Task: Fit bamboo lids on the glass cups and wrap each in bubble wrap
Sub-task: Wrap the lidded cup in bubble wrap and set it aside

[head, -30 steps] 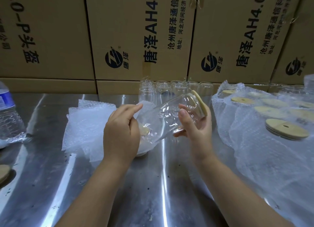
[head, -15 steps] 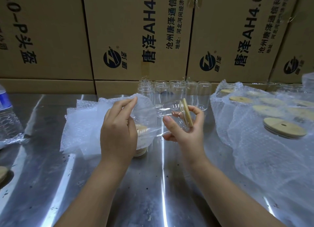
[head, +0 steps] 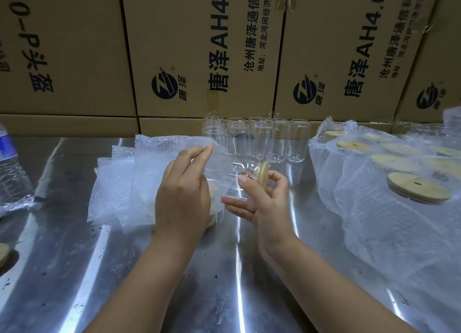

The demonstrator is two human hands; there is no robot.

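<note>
The left hand (head: 183,195) pinches a translucent bubble-wrap sheet (head: 154,163) at its fingertips (head: 208,150), while the right hand's (head: 269,208) curled fingers (head: 280,183) hold a bamboo-lidded clear glass cup (head: 242,169) sideways.

Left hand (head: 183,195) pinches with raised fingers (head: 199,155); right hand (head: 268,203) grips, palm facing left.

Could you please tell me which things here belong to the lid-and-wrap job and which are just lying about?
Job: lidded cup held by the right hand; bubble wrap sheet pinched by the left hand; empty glass cups; spare bamboo lids.
Lying about: water bottle; cardboard boxes.
</note>
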